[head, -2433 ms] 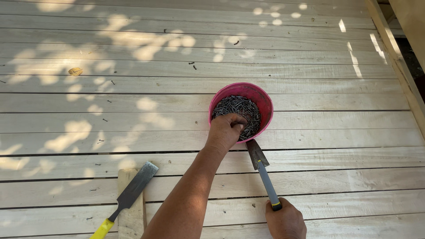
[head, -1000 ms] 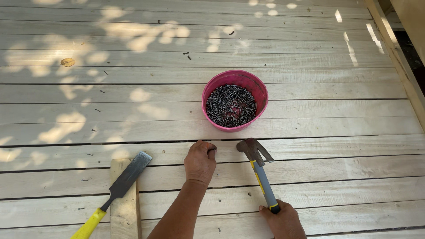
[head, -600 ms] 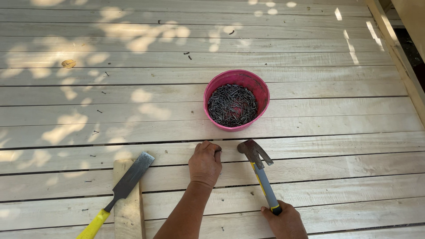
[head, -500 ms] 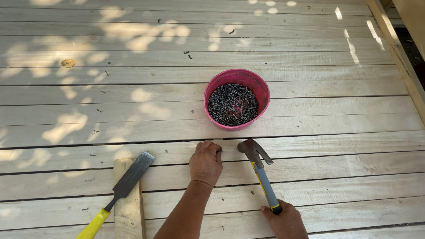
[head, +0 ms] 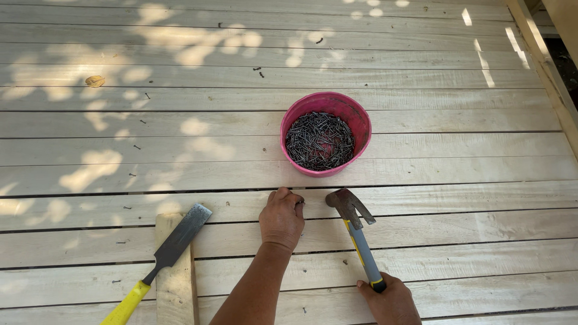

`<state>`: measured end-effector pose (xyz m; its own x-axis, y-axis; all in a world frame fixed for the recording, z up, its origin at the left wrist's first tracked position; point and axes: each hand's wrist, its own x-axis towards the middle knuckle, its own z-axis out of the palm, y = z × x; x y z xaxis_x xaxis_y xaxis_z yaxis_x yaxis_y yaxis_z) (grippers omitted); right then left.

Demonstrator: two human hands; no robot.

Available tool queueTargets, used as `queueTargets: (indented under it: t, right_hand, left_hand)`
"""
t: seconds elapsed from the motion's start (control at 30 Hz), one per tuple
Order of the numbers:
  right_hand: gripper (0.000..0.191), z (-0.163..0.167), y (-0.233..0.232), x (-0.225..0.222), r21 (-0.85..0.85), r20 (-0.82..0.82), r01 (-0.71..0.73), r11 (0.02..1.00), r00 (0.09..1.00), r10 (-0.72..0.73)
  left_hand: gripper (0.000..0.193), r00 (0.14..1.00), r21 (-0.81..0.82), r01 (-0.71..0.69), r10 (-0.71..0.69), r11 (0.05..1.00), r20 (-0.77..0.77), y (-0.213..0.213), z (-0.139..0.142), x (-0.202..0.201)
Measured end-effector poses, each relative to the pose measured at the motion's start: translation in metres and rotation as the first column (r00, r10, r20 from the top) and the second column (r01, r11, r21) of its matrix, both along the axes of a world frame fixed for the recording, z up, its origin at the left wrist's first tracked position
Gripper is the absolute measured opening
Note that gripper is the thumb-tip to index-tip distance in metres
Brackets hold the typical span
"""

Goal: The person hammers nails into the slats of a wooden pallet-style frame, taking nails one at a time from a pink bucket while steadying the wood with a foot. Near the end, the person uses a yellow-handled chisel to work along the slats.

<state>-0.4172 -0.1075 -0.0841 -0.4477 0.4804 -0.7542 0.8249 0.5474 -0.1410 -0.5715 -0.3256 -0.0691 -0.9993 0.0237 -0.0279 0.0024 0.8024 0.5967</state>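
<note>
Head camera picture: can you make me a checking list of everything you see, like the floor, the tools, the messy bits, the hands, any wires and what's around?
Surface: pale wooden deck boards with dappled sunlight.
Job's things: pink bowl full of dark nails; claw hammer with its head near the boards.
Clutter: chisel with a yellow handle lying across a wood offcut; stray nails on the boards; a dry leaf.
Grippers: left hand rests on a board, fingertips pinched on something small; right hand grips the hammer handle.
Cables: nothing seen.
Surroundings: a timber edge beam at the right.
</note>
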Motion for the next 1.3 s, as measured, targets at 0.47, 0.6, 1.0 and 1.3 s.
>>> queueTargets:
  t: [0.47, 0.6, 1.0, 1.3]
  right_hand:
    - [0.052, 0.021, -0.011, 0.001, -0.069, -0.056, -0.062, 0.996, 0.997, 0.058]
    - [0.051, 0.025, -0.017, -0.001, -0.097, -0.074, -0.049, 0.994, 0.996, 0.041]
    - [0.048, 0.018, -0.018, 0.007, -0.126, -0.167, -0.002, 0.992, 0.986, -0.019]
    - [0.050, 0.036, -0.032, -0.012, -0.114, -0.029, -0.067, 0.991, 0.998, 0.064]
  left_hand:
    - [0.007, 0.991, -0.078, 0.054, -0.044, 0.995, 0.125, -0.003, 0.007, -0.010]
    - [0.006, 0.992, -0.034, -0.009, 0.013, 0.999, 0.126, -0.003, 0.006, -0.011]
    - [0.007, 0.979, -0.147, 0.063, -0.033, 0.987, 0.200, 0.005, 0.012, -0.015]
    - [0.008, 0.977, -0.118, 0.007, 0.018, 0.993, 0.212, 0.003, 0.013, -0.014]
